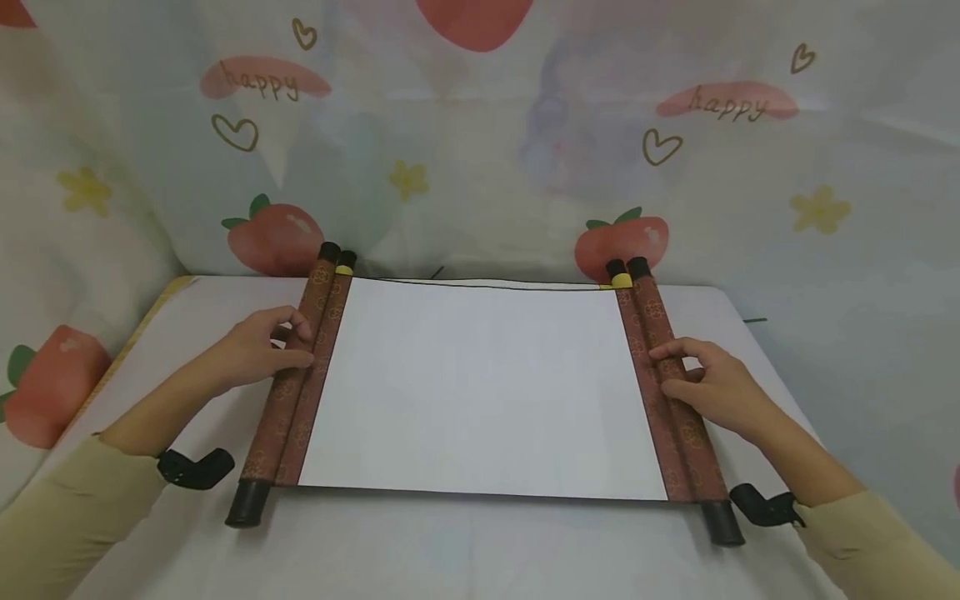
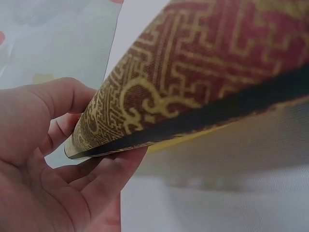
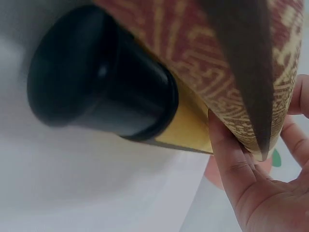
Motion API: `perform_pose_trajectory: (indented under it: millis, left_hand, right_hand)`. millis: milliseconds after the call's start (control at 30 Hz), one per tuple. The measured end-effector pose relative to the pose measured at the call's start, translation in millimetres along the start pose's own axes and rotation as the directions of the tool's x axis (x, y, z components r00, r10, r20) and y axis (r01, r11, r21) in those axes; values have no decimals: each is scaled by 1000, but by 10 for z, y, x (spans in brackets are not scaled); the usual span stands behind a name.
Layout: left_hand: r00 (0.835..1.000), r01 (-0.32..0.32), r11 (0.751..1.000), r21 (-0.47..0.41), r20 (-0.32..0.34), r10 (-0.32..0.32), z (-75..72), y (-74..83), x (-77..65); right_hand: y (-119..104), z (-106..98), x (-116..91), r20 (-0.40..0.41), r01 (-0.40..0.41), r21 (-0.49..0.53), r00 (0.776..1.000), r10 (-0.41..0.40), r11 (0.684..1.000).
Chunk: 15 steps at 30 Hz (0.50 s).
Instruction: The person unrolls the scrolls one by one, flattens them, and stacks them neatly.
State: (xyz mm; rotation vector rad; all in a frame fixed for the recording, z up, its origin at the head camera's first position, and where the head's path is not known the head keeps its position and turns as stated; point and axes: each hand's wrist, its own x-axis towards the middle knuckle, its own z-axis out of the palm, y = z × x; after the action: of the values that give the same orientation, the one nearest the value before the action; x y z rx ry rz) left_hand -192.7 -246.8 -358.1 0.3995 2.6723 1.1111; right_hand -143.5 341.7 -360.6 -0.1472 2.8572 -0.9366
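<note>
A scroll with a blank white sheet lies unrolled across the white table. Reddish-brown patterned brocade covers its left roller and right roller, which end in black knobs. My left hand holds the left roller near mid-length, thumb on the near side. On the other side my right hand grips the right roller, its fingertips over the brocade. In the left wrist view the brocade edge sits between thumb and fingers. The right wrist view shows a large black knob beside the held brocade.
The white table stretches in front of the scroll. A cloth backdrop printed with fruit, hearts and flowers hangs behind. Two more black knobs with yellow bands stand at the scroll's far corners. Black straps are on both wrists.
</note>
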Motion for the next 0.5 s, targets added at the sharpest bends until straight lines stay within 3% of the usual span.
perform_pose_trajectory:
  millis: [500]
  left_hand:
    - [998, 56, 998, -27, -33, -57, -226, -200, -92]
  right_hand:
    - [-149, 184, 262, 37, -2, 32, 999, 0, 999]
